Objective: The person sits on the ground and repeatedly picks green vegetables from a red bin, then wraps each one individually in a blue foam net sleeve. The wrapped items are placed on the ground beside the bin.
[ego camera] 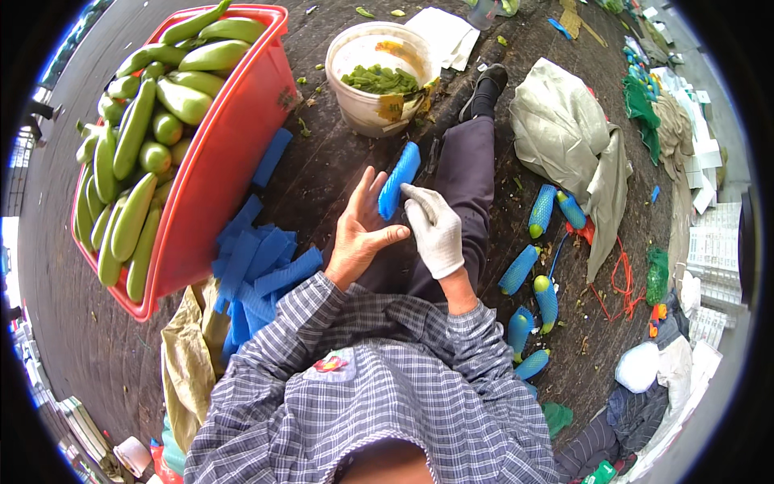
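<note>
A blue foam net sleeve (400, 179) slants in front of me, flattened. My right hand (432, 230), in a pale knit glove, pinches its edge with the fingertips. My left hand (361, 236) is bare, with fingers apart and thumb stretched toward the glove. Its fingertips lie behind or beside the sleeve; contact cannot be made out. More blue foam net sleeves (260, 260) lie in a loose heap left of my lap. Long green vegetables (181, 100), which look like green eggplants, fill a red plastic crate (211, 181) at the left.
A white bucket (369, 121) holding green trimmings stands ahead, near my outstretched leg (465, 163). Several sleeved vegetables (519, 270) lie on the dark floor at right. Beyond them are a pale woven sack (559, 121) and red string (623, 284). A tan sack (187, 363) lies at left.
</note>
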The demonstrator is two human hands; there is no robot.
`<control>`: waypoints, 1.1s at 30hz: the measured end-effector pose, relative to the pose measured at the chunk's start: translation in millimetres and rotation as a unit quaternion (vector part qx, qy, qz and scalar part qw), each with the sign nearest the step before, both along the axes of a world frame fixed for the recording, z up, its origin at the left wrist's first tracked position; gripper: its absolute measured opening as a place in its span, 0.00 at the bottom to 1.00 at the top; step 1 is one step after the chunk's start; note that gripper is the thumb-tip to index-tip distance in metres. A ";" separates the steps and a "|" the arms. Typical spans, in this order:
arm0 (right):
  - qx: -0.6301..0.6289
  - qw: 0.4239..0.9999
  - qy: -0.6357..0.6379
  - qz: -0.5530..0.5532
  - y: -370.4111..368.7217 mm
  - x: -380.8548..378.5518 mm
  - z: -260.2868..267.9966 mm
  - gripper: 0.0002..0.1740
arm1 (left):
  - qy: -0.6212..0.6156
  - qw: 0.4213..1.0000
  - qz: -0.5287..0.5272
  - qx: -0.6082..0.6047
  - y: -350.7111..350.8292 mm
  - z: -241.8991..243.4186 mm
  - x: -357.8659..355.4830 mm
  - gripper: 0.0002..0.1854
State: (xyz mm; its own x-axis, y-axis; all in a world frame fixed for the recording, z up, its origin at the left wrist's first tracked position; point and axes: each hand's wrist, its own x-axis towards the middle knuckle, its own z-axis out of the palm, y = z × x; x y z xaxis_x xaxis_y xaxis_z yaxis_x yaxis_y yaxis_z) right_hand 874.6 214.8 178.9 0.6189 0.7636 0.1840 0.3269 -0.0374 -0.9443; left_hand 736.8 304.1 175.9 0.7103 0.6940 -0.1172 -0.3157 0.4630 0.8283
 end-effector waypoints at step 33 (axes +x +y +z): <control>-0.044 0.984 0.067 0.157 -72.5 -62.0 -38.7 0.24 | 0.105 0.827 0.200 0.514 -91.9 74.5 -48.0 0.17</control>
